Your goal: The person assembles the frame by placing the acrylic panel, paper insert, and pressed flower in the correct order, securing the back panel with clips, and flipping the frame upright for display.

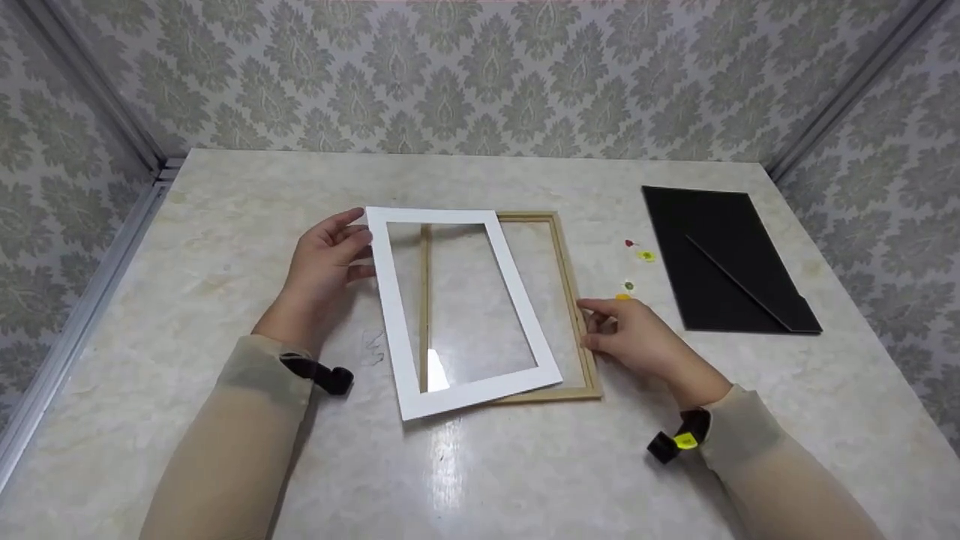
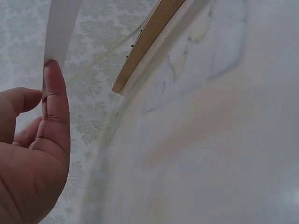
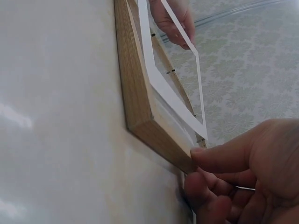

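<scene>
Between the worktop's (image 1: 555, 480) side edges, the left hand (image 1: 326, 251) pinches the mat (image 1: 518, 289) tilted over the frame (image 1: 568, 285), whose right side the right hand (image 1: 632, 334) grips between thumb and fingers, seemingly to steady it.

White rect. card-like mat (image 1: 394, 315): smooth, matt. Light-brown rect. wood frame (image 3: 132, 79): visible grain, low sheen. Black rect. board (image 1: 739, 247), 3 o'clock in head view: smooth, mostly matt. Cream marbled tabletop (image 1: 525, 472): glossy, w/ glare approx. 6 o'clock.
</scene>
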The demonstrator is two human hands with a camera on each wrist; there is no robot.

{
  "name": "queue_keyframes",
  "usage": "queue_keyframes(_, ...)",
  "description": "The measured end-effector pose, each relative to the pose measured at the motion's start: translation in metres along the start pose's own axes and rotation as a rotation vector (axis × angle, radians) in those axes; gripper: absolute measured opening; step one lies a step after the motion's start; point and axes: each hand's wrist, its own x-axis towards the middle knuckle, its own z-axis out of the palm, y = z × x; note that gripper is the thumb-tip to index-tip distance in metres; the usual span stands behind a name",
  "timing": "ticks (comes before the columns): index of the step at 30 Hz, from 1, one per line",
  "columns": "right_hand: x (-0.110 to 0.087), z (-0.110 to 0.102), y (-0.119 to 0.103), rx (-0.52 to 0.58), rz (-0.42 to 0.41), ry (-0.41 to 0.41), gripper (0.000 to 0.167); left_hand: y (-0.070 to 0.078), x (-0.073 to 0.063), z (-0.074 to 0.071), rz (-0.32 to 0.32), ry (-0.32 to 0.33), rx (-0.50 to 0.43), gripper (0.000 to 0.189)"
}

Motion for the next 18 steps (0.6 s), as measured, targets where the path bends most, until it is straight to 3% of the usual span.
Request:
queue_keyframes(9, 0.000, 0.000, -0.001, 0.009, 0.019, -0.003, 0.063, -0.001, -0.003, 0.013, -0.008, -0.089, 0.046, 0.062)
queue_keyframes(18, 0.000, 0.000, 0.001, 0.020, -0.008, -0.014, 0.063, -0.003, -0.006, 0.024, -0.048, -0.147, 0.169, 0.063)
